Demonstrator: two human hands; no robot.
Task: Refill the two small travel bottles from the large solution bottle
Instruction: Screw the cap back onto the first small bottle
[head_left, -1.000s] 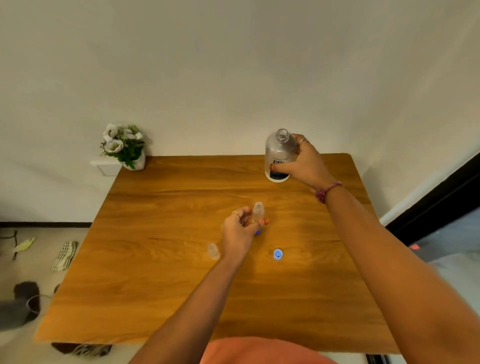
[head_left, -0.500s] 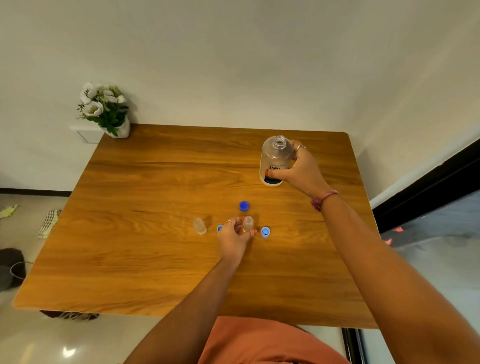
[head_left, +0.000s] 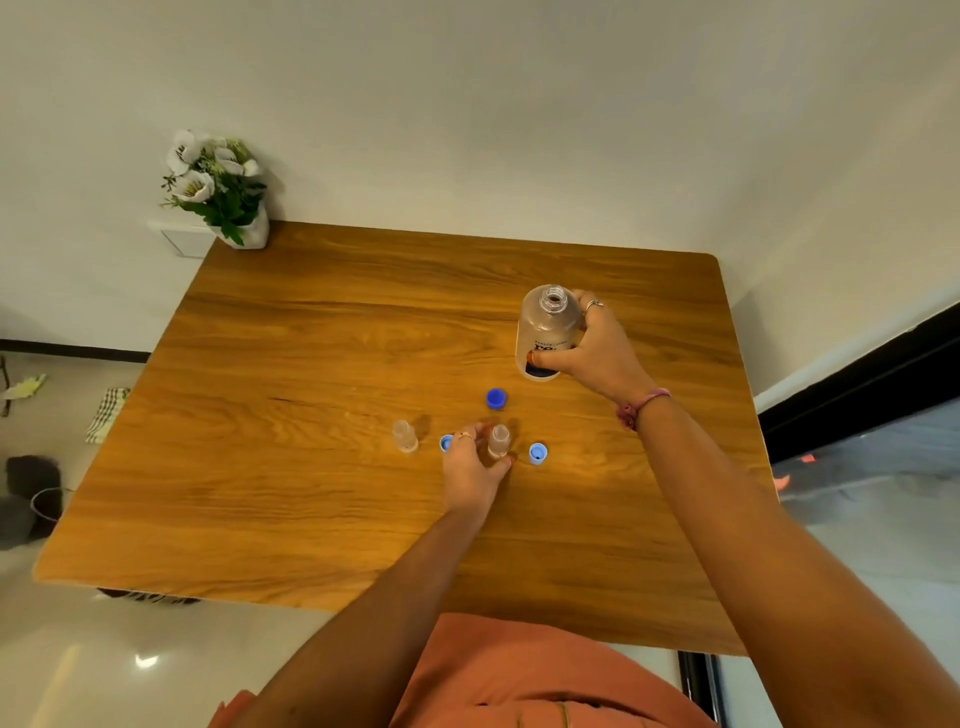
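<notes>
While both arms reach forward, left hand (head_left: 474, 467) pinches small travel bottle (head_left: 498, 440); right hand (head_left: 597, 348) grips large solution bottle (head_left: 546, 332).

There is a single view, from a wide-angle camera worn on the person's head. It looks forward and steeply down over the wooden bench (head_left: 311, 467), whose whole top fits in the frame from near edge to far edge. Both forearms enter from the bottom and reach away from the lens. The white wall fills the upper part, with a flower pot (head_left: 228, 202) at the far left corner. The floor shows at the left and a dark doorway at the right. Straight lines bow toward the frame edges.
</notes>
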